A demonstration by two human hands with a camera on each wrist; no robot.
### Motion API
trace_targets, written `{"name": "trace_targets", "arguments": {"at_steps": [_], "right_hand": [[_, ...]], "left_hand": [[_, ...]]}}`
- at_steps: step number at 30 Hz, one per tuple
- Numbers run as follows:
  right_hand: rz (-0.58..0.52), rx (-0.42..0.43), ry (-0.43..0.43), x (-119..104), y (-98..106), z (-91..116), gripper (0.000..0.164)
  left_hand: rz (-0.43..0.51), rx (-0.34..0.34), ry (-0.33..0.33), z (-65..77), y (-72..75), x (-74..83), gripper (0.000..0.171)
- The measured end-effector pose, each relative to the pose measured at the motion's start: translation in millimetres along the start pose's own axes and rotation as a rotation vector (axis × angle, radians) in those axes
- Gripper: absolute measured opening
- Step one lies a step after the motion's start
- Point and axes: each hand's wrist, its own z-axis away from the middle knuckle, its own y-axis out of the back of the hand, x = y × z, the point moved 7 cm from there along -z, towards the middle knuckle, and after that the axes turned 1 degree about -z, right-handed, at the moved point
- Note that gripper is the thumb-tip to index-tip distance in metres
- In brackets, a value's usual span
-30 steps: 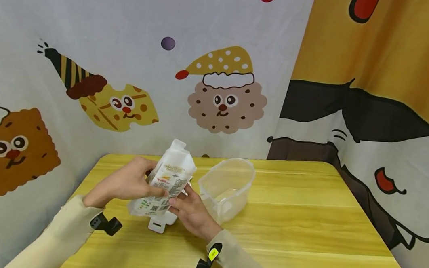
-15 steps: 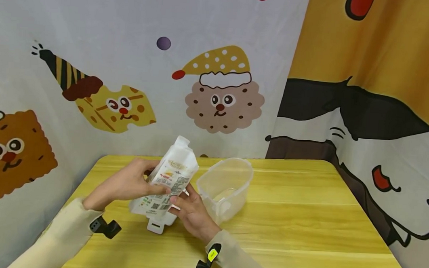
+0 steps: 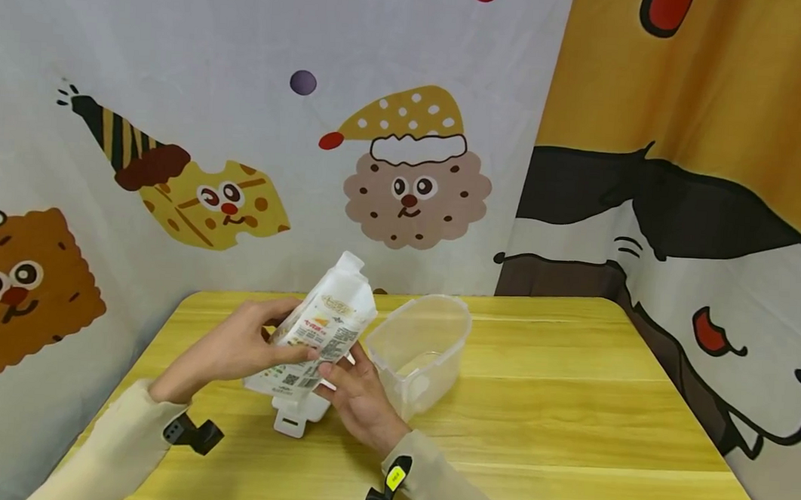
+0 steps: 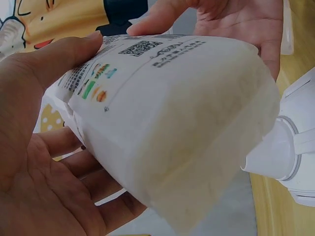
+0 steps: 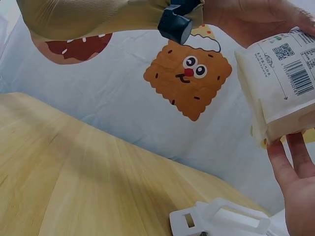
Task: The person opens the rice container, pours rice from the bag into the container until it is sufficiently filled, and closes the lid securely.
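Note:
A white printed bag [image 3: 336, 307] with a QR code and a barcode is held tilted above the table, its narrow top end pointing up and away. My left hand [image 3: 239, 343] grips its left side, thumb across the printed face. On the lower right, my right hand [image 3: 361, 403] holds it with the thumb at the front edge and fingers behind. The left wrist view shows the bag's pale, full bottom [image 4: 197, 147]. Below the bag lies a white plastic lid [image 3: 297, 414] with a slotted tab, partly hidden; a handle [image 5: 241, 211] shows on it in the right wrist view.
A clear plastic container [image 3: 434, 380] stands uncovered just right of the bag, close to my right hand. The wooden table [image 3: 569, 410] extends to the right. Behind it hangs a cartoon-printed curtain [image 3: 247, 61].
The bag has risen slightly and shifted a little right, with its top leaning further right. Both hands keep their grip. The head view has turned slightly right.

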Motion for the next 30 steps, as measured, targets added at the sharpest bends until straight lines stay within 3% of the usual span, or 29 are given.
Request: {"name": "trace_targets", "arguments": {"at_steps": [14, 30], "right_hand": [[-0.086, -0.02, 0.036, 1.4, -2.4, 0.8, 0.052], [-0.152, -0.072, 0.078, -3.2, -13.9, 2.8, 0.047]], "left_hand": [[0.007, -0.017, -0.014, 13.4, 3.4, -7.7, 0.066], [-0.026, 0.025, -0.029, 7.2, 9.6, 1.6, 0.063]]}}
